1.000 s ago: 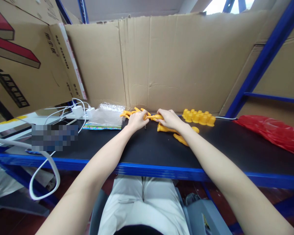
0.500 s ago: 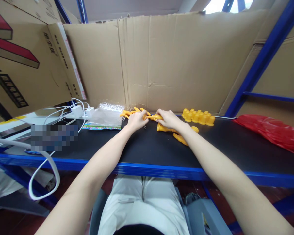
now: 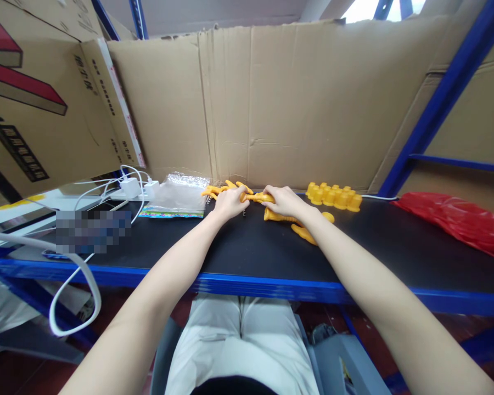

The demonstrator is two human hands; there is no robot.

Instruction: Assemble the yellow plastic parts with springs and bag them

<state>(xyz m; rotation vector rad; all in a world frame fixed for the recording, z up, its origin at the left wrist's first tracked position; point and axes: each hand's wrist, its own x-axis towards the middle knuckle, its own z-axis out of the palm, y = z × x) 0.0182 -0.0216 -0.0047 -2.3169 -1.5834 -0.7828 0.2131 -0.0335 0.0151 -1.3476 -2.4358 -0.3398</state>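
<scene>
Both hands meet at the back of the black tabletop (image 3: 247, 249). A thin yellow plastic piece (image 3: 254, 197) spans the gap between them. My left hand (image 3: 230, 203) is closed on its left end, and my right hand (image 3: 283, 201) is closed on its right end. Other yellow plastic pieces (image 3: 212, 190) lie against and behind the left hand. Under the right hand rests a ribbed yellow piece (image 3: 275, 215). A curved yellow piece (image 3: 303, 234) lies by the right wrist. A small metal screw or spring (image 3: 243, 213) shows beneath the left fingers. My fingertips are partly hidden.
Yellow knobbed pieces (image 3: 333, 196) stand at the back right, near a red plastic bag (image 3: 456, 222). To the left are a clear plastic package (image 3: 175, 197), white chargers (image 3: 129, 187) with cables and a blurred-out object (image 3: 94, 231). Cardboard (image 3: 313, 104) walls the back; a blue rail (image 3: 267, 288) edges the front.
</scene>
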